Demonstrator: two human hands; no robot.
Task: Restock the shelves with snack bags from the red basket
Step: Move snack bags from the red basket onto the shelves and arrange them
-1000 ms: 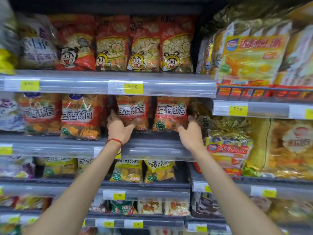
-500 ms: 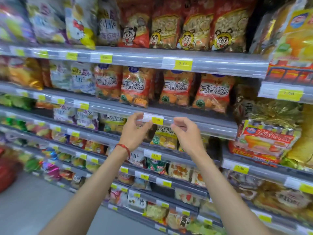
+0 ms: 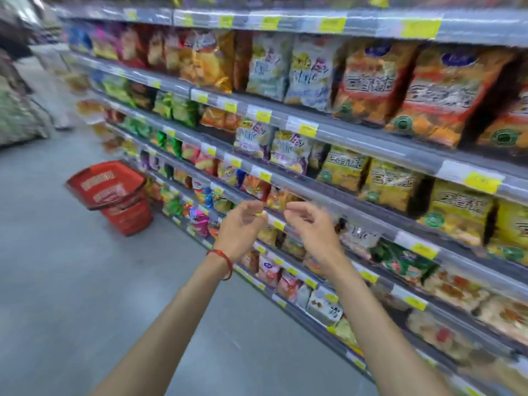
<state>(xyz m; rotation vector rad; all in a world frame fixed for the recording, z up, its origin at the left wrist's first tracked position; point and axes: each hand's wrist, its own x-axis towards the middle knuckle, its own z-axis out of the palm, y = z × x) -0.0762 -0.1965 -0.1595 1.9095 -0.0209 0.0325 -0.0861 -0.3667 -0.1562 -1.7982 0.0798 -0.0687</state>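
Your left hand and right hand hang in the air side by side, close but not touching, in front of the lower shelves. Both have loosely curled fingers and grip nothing (a small yellow speck shows at the left fingertips, but it is too blurred to tell what it is). A red cord sits round your left wrist.

The red basket stands on the grey floor well to your left, right against the foot of the shelving, with a dark handle lying across it. You cannot make out what is inside it.

The shelves run away to the left in several tiers, packed with snack bags. There are orange ones on the tier up at the right, yellow bags on the tier beneath, and white-and-purple ones to their left. Yellow price labels line the front rail of each tier. The whole view is smeared with blur.
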